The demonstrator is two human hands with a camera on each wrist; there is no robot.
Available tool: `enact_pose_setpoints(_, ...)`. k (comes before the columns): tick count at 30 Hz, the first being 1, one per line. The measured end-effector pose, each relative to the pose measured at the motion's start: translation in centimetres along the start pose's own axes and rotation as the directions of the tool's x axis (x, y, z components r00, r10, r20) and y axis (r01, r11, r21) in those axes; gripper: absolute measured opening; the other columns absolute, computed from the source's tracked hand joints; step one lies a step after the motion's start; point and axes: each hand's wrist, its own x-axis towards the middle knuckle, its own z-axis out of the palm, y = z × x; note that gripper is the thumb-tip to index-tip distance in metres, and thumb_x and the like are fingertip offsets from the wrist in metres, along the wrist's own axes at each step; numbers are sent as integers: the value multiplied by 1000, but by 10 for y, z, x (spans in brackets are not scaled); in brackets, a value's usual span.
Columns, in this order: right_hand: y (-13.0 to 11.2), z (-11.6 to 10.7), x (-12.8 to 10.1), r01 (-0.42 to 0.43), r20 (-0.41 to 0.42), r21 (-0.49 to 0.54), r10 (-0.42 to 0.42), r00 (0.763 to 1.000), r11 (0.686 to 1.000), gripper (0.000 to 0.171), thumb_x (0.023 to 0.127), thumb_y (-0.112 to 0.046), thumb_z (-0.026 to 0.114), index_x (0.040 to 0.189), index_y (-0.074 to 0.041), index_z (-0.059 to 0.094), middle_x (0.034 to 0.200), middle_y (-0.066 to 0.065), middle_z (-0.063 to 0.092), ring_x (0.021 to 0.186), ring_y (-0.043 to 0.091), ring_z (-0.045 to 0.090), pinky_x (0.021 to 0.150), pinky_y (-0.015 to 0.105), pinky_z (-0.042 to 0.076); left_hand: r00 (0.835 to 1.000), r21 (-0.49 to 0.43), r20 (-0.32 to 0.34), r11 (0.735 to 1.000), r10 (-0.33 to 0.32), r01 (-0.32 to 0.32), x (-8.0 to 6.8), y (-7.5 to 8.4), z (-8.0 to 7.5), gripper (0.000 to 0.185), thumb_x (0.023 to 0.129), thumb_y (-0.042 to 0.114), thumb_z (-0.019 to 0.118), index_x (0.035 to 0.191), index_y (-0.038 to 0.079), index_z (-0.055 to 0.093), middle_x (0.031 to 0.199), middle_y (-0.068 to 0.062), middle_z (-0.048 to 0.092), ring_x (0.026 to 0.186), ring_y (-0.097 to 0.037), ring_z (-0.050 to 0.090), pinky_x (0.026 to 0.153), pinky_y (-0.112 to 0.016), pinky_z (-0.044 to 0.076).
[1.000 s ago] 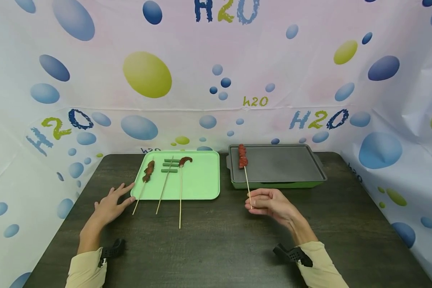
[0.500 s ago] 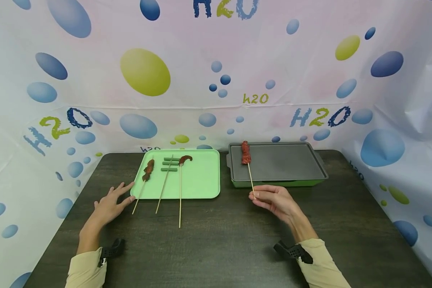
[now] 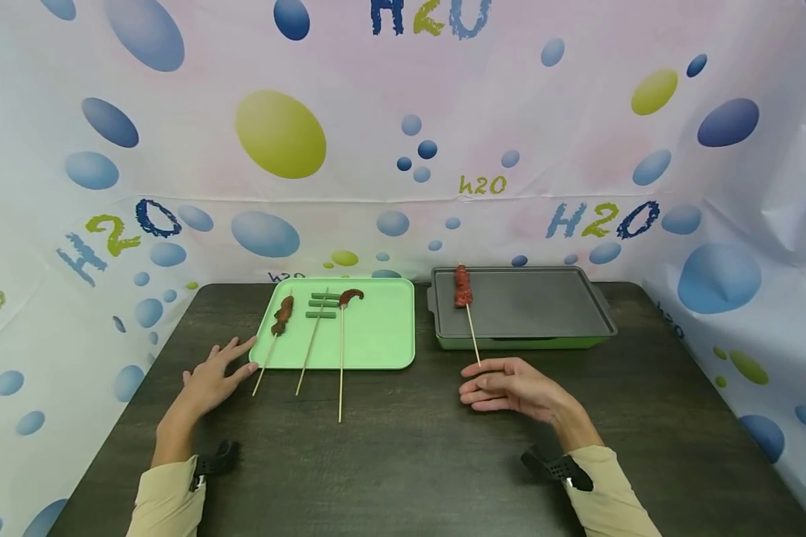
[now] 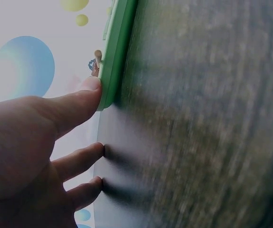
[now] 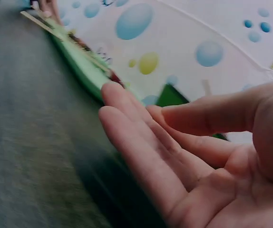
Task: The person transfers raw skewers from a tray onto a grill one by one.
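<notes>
A skewer of red meat (image 3: 463,287) lies on the left part of the dark griddle (image 3: 544,306), its stick running over the front edge toward me. My right hand (image 3: 473,380) hovers just below the stick's end, fingers straight and holding nothing; the right wrist view shows its open palm (image 5: 141,142). My left hand (image 3: 238,358) lies flat on the table and touches the front left corner of the green tray (image 3: 376,343); its thumb meets the tray's rim (image 4: 115,61). The tray carries a brown meat skewer (image 3: 282,315), a green-piece skewer (image 3: 321,304) and a dark curved-piece skewer (image 3: 351,297).
The dark wooden table (image 3: 410,462) is walled on three sides by a bubble-patterned backdrop (image 3: 403,134). The three tray skewers' sticks overhang the tray's front edge onto the table. Tray and griddle stand side by side at the back.
My right hand let go of the red meat skewer's stick, opened and drew slightly back. The skewer now rests on the griddle. The left hand has stayed at the tray's corner.
</notes>
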Motion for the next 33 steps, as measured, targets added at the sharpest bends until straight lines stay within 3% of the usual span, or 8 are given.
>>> enact_pose_setpoints(3, 8, 7, 7, -11, 62, -23, 13, 998, 1000, 49, 106, -3, 53, 146, 19, 39, 125, 24, 69, 114, 30, 70, 100, 45, 53, 1000, 1, -2, 1000, 4, -4, 0, -1, 1, 71, 105, 45, 57, 161, 8, 33, 162, -35, 18, 145, -65, 6, 94, -92, 0)
enact_pose_setpoints(10, 25, 41, 28, 8, 29, 37, -10, 1000, 999, 53, 105, -6, 56, 151, 13, 37, 133, 25, 64, 122, 31, 66, 103, 45, 51, 1000, 18, -4, 1000, -13, 13, 2, -2, -1, 72, 105, 48, 56, 161, 10, 33, 163, -33, 19, 146, -64, 7, 95, -92, 1)
enact_pose_setpoints(20, 37, 93, 52, -15, 93, 144, 2, 996, 990, 62, 105, -10, 58, 159, 3, 30, 146, 28, 53, 134, 36, 56, 109, 45, 47, 1000, 17, -15, 1000, 5, -5, 0, -3, -1, 70, 105, 45, 57, 160, 9, 34, 163, -34, 20, 145, -65, 8, 95, -92, 1)
enact_pose_setpoints(33, 42, 148, 94, -33, 49, 218, 23, 999, 975, 51, 104, -1, 55, 152, 8, 40, 136, 32, 60, 124, 41, 62, 103, 46, 52, 1000, 9, -16, 1000, 2, -2, 1, -1, 1, 70, 105, 47, 56, 160, 10, 35, 162, -34, 20, 146, -64, 8, 94, -92, 1)
